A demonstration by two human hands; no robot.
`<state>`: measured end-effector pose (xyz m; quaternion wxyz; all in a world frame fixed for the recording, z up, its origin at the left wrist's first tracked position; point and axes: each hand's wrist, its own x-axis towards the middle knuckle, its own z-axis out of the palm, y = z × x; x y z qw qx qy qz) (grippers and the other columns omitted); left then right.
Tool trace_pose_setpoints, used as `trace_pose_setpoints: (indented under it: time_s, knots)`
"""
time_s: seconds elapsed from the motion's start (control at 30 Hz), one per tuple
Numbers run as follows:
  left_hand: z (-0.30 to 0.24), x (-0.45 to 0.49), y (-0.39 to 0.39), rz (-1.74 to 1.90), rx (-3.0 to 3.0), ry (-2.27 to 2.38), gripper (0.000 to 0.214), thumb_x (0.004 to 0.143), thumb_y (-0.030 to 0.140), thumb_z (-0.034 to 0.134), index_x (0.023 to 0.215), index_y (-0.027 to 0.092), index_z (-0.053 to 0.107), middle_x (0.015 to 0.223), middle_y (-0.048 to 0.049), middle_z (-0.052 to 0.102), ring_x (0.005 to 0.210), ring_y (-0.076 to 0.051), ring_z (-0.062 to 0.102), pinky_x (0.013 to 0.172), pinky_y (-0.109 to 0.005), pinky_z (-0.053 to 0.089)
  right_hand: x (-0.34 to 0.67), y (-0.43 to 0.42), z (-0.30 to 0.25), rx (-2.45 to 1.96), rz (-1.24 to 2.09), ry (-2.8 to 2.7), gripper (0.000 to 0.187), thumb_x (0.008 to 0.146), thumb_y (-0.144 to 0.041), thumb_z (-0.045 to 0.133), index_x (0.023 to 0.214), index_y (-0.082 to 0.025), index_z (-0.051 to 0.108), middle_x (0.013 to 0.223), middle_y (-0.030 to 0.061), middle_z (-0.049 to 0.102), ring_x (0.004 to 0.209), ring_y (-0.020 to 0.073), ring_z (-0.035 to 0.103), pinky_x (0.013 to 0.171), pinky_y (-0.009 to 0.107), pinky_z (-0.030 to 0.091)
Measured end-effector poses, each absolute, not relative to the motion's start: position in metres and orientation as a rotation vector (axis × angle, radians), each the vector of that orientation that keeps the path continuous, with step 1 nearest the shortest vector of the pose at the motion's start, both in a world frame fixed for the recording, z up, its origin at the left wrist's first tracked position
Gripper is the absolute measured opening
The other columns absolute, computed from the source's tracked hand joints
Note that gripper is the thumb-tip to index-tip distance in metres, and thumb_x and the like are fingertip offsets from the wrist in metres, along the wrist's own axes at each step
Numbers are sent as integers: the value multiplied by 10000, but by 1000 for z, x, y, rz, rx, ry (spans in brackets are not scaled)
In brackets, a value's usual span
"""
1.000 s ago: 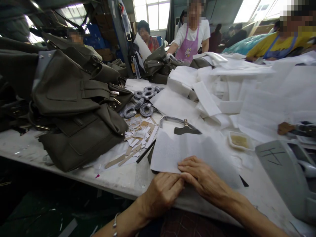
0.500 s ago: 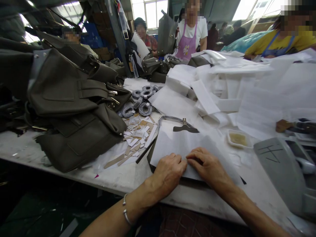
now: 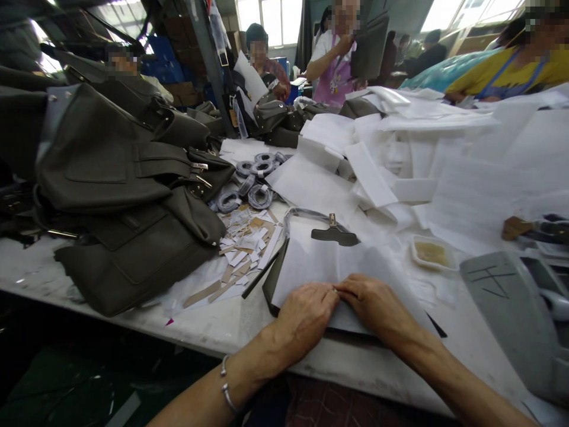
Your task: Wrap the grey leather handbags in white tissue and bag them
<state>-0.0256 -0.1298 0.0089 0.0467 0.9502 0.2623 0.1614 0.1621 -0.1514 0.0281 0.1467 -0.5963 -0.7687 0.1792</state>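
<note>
A dark olive handbag (image 3: 274, 276) lies flat on the table in front of me, mostly covered by a white paper sheet (image 3: 306, 261). Beyond the sheet's far edge its dark flap tab with a metal clasp (image 3: 332, 220) shows, and the wrapped handle (image 3: 291, 216) arches behind. My left hand (image 3: 306, 311) rests over the sheet's near part, fingers curled and closed. My right hand (image 3: 373, 302) meets it from the right, thumb and fingers pinched together. Their fingertips touch over the sheet; whatever small thing they pinch is hidden.
Olive bags (image 3: 106, 154) are heaped at left. Wrapped coils (image 3: 260, 196) and paper scraps (image 3: 240, 249) lie beside the bag. White sheets (image 3: 400, 148) pile up behind. At right are a small plastic tray (image 3: 431, 254) and a grey machine (image 3: 498, 308). Several people work across the table.
My hands have drawn together, and the right fingers have closed tighter against the left. A co-worker in a purple apron has swung a dark bag to the right.
</note>
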Motion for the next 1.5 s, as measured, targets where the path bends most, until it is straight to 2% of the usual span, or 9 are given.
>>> trace_pose_setpoints:
  time_s: [0.23, 0.4, 0.67, 0.77, 0.93, 1.07, 1.23, 1.37, 1.5]
  knots:
    - [-1, -26, -131, 429, 2978, 835, 256, 961, 91, 417, 1175, 126, 553, 1110, -88, 701, 995, -160, 673, 927, -295, 504, 153, -151, 36, -1873, 460, -2405, 250, 940, -183, 511, 836, -216, 736, 827, 53, 678, 784, 194, 647, 680, 279, 483]
    - [-1, -31, -131, 438, 2987, 804, 319, 991, 141, 401, 1295, 152, 500, 1286, -86, 639, 1198, -144, 585, 1033, -297, 435, 158, -148, 44, -1860, 553, -2453, 283, 911, -130, 472, 834, -191, 738, 863, 85, 692, 790, 203, 658, 716, 297, 487]
    - [17, -27, -133, 254, 3029, 660, 321, 961, 160, 484, 1281, 188, 500, 1321, -101, 591, 1218, -201, 552, 1016, -348, 446, 162, -124, 69, -1628, 830, -2519, 420, 741, -69, 547, 1084, -227, 730, 902, 50, 767, 845, 216, 712, 725, 276, 499]
    - [10, -28, -139, 345, 3049, 750, 317, 955, 166, 502, 1272, 180, 506, 1259, -113, 614, 1189, -247, 567, 1008, -408, 461, 156, -131, 63, -1700, 706, -2518, 323, 796, -74, 513, 964, -202, 757, 898, 79, 758, 838, 210, 706, 722, 269, 488]
    - [-1, -33, -145, 482, 2874, 866, 236, 957, 59, 424, 1127, 152, 558, 1059, -58, 664, 1011, -166, 632, 1069, -359, 429, 162, -146, 46, -1661, 587, -2452, 306, 912, -130, 457, 966, -231, 741, 915, 53, 711, 830, 186, 673, 732, 270, 478]
    - [27, -29, -135, 238, 2885, 806, 227, 918, 11, 434, 1040, 137, 578, 973, -61, 675, 891, -188, 656, 919, -357, 520, 166, -145, 46, -1565, 703, -2433, 264, 926, -161, 488, 987, -236, 734, 954, 41, 699, 878, 175, 662, 799, 271, 464]
    - [62, -13, -111, -84, 2845, 721, 144, 896, 109, 502, 866, 148, 637, 798, -64, 690, 719, -222, 674, 673, -322, 544, 168, -146, 46, -1656, 712, -2329, 228, 893, -139, 488, 797, -184, 690, 861, 39, 673, 794, 163, 634, 718, 248, 428]
    - [41, -6, -108, 88, 2815, 866, 105, 870, 203, 535, 931, 172, 614, 861, -68, 684, 780, -247, 663, 718, -366, 554, 168, -146, 42, -1699, 784, -2209, 171, 849, -150, 528, 789, -198, 681, 845, 19, 669, 786, 153, 622, 705, 238, 405]
    - [7, -10, -116, 336, 2793, 946, 219, 819, 104, 501, 1013, 170, 579, 1017, -82, 672, 981, -257, 634, 893, -421, 528, 163, -145, 40, -1741, 788, -2123, 186, 845, -176, 526, 778, -222, 694, 853, 7, 677, 792, 153, 624, 713, 248, 402]
